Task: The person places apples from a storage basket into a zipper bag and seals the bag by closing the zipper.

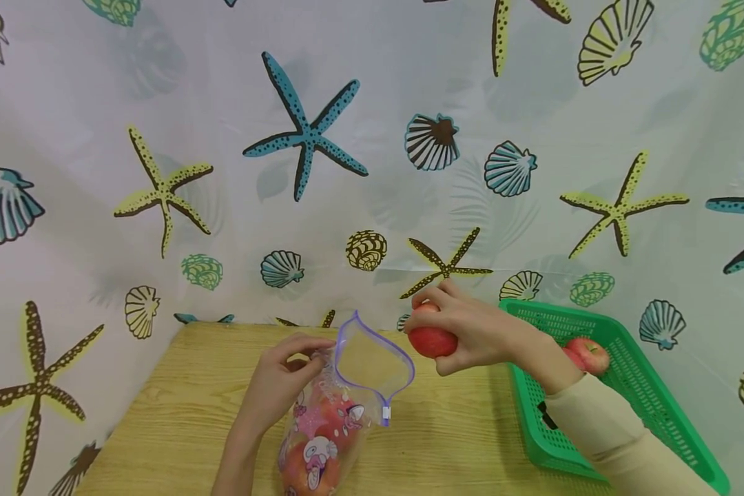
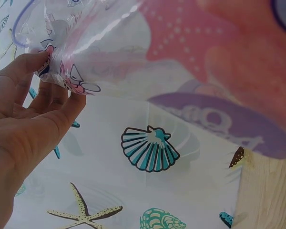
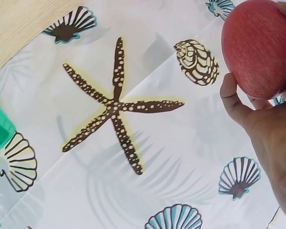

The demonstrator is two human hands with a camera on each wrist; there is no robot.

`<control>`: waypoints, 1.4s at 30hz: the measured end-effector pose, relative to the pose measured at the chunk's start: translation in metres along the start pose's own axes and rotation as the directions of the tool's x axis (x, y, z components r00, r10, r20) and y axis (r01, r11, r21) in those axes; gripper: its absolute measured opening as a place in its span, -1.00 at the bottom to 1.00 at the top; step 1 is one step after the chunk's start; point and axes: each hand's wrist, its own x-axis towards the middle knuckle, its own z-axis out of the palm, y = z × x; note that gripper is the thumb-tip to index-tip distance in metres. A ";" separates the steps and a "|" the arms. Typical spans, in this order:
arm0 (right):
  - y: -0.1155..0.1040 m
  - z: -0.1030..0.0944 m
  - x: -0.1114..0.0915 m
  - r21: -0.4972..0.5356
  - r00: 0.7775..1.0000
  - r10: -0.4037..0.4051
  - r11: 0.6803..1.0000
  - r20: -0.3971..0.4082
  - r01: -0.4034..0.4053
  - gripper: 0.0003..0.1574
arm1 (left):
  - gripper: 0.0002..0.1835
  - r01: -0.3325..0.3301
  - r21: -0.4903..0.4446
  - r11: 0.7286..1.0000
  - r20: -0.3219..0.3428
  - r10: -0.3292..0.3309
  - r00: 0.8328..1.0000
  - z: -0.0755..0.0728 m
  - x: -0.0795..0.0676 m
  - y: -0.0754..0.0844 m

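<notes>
My left hand (image 1: pixel 285 379) pinches the side of a clear zip bag (image 1: pixel 377 387) near its top. The bag has a purple zip rim, a white slider and printed cartoon figures. Its mouth gapes toward the right, and several red apples (image 1: pixel 304 468) fill its lower part. In the left wrist view, thumb and fingers of the left hand (image 2: pixel 43 105) hold the crinkled film. To the right of the bag's mouth and a little higher, my right hand (image 1: pixel 471 327) grips a red apple (image 1: pixel 432 341). The right wrist view shows this apple (image 3: pixel 260 47) between thumb and fingers.
A green plastic basket (image 1: pixel 533 441) stands at the right of the wooden table (image 1: pixel 180 399), partly behind my right forearm. Red apples (image 1: pixel 590 355) lie in it, along with a small dark item (image 1: pixel 547 415). A curtain printed with starfish and shells hangs behind the table.
</notes>
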 end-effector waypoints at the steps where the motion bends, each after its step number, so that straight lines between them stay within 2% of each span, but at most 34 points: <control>1: -0.002 0.000 0.003 0.003 1.000 -0.007 1.000 0.003 0.007 -0.35 | -0.74 -0.004 0.000 1.000 0.000 0.004 1.000 0.000 0.000 0.000; 8: -0.015 0.004 0.024 0.018 0.997 -0.073 0.997 0.020 0.073 -0.36 | -0.73 -0.004 -0.002 1.000 -0.001 0.004 1.000 -0.002 0.000 0.001; 15: -0.026 0.015 0.042 0.018 0.994 -0.076 0.997 0.083 0.075 -0.28 | -0.72 0.038 0.002 0.999 -0.006 -0.038 0.999 -0.004 0.000 0.002; 19: -0.031 0.022 0.051 -0.003 0.990 -0.105 0.994 0.094 0.105 -0.27 | -0.72 0.042 -0.002 0.999 -0.007 -0.042 0.999 -0.004 0.000 0.002; 28: -0.037 0.030 0.058 -0.020 0.987 -0.139 0.990 0.076 0.141 -0.25 | -0.73 0.039 -0.013 0.999 -0.009 -0.040 0.999 -0.006 0.000 0.003; 34: -0.039 0.033 0.060 -0.033 0.988 -0.139 0.989 0.071 0.141 -0.20 | -0.72 0.036 -0.013 0.999 -0.007 -0.036 0.999 -0.006 0.000 0.004; 42: -0.041 0.037 0.059 0.014 0.988 -0.114 0.993 0.106 0.114 -0.18 | -0.71 0.039 -0.006 0.999 -0.017 -0.039 0.999 -0.006 0.000 0.004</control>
